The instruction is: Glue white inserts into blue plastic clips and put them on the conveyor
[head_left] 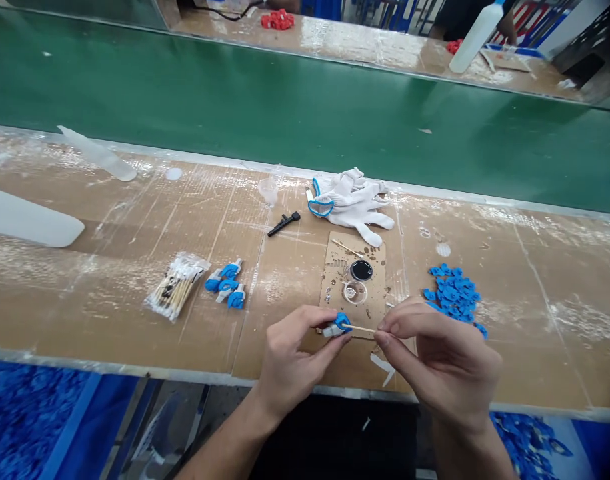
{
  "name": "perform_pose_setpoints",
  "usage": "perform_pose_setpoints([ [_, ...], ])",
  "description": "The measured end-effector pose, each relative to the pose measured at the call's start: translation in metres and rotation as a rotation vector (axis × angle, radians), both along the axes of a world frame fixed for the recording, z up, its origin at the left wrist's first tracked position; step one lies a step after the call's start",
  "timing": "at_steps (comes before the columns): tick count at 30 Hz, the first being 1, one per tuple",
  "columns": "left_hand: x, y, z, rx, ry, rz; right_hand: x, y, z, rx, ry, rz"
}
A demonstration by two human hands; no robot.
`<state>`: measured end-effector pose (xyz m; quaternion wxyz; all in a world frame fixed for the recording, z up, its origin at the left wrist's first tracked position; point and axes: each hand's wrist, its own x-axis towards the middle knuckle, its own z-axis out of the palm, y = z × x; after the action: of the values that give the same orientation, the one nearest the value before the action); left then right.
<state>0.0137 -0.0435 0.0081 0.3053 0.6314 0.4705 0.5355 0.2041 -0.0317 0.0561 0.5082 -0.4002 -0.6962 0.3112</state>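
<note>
Between thumb and forefinger, my left hand (297, 350) pinches a small blue and grey plastic part (337, 325). My right hand (437, 350) grips a thin wooden cotton swab (361, 328), whose far end meets the blue side of that part. The swab's tip is hidden against it. Just beyond my hands lies a stained cardboard piece (329, 267) bearing a small cup of dark liquid (361, 270), a clear cup (355, 292) and another cotton swab (348, 249).
Left lie a bag of cotton swabs (177, 287) and several blue-grey parts (228, 285). Right is a blue parts pile (455, 293). White gloves (352, 203) and a black tool (284, 223) lie farther back, before a green conveyor belt (235, 107). Blue bins (79, 427) stand below the edge.
</note>
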Motion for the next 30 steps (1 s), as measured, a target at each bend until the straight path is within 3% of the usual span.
perform_pose_setpoints([
  [11, -0.002, -0.002, 0.003, -0.011, 0.014, -0.027, 0.003, -0.001, 0.000, 0.021, -0.026, 0.043],
  [14, -0.004, -0.002, 0.003, -0.031, 0.029, -0.006, 0.016, 0.007, -0.005, 0.031, 0.004, -0.071],
  [17, -0.008, -0.003, 0.000, -0.057, 0.045, 0.005, 0.023, 0.021, -0.014, 0.018, -0.165, -0.154],
  [20, -0.012, -0.004, -0.004, -0.077, 0.055, 0.016, 0.023, 0.031, -0.022, -0.024, -0.385, -0.057],
  [23, -0.016, -0.006, -0.010, -0.078, 0.061, 0.023, 0.038, 0.030, -0.025, -0.078, -0.406, -0.017],
  [25, -0.019, -0.007, -0.013, -0.087, 0.071, 0.020, 0.062, 0.027, -0.026, -0.093, -0.396, -0.170],
  [28, -0.021, -0.007, -0.015, -0.123, 0.097, 0.008, 0.107, 0.034, -0.032, -0.103, -0.564, -0.507],
  [30, -0.022, -0.008, -0.014, -0.132, 0.109, -0.004, 0.130, 0.047, -0.039, -0.127, -0.695, -0.575],
])
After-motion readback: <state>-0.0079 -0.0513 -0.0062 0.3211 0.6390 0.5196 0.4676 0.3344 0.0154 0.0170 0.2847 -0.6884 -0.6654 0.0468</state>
